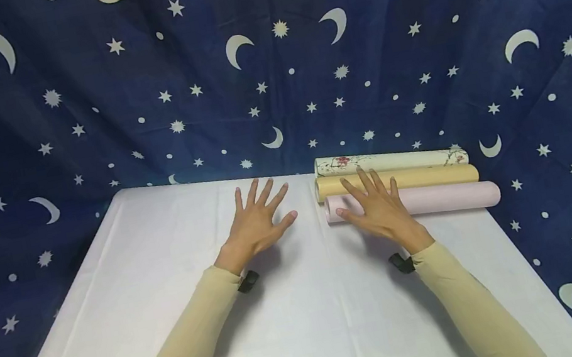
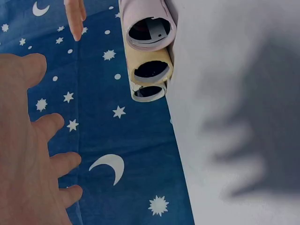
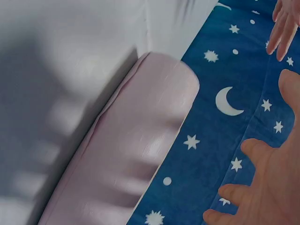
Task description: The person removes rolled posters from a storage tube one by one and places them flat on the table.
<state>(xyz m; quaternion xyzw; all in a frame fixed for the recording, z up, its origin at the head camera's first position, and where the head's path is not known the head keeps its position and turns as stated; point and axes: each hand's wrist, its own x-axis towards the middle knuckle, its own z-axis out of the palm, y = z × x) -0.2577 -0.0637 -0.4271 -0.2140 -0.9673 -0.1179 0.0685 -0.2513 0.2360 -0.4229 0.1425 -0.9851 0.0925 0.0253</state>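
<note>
My left hand (image 1: 255,225) is held over the white table with its fingers spread and nothing in it. To the right, my right hand (image 1: 380,210), fingers also spread, overlaps the near rolls in the head view. Three rolls lie side by side at the back right. Nearest is a pink roll (image 1: 450,196), behind it a yellow roll (image 1: 435,175), and farthest a cream roll with a red blossom print (image 1: 392,160). Their hollow ends show in the left wrist view, the pink roll (image 2: 145,10) on top. In the right wrist view the pink roll (image 3: 126,136) lies below the spread fingers.
A white cloth covers the table (image 1: 135,332). Behind it and along both sides hangs a dark blue curtain (image 1: 216,44) with white moons and stars. Each wrist carries a small black device, one at the left cuff (image 1: 248,281) and one at the right cuff (image 1: 401,263).
</note>
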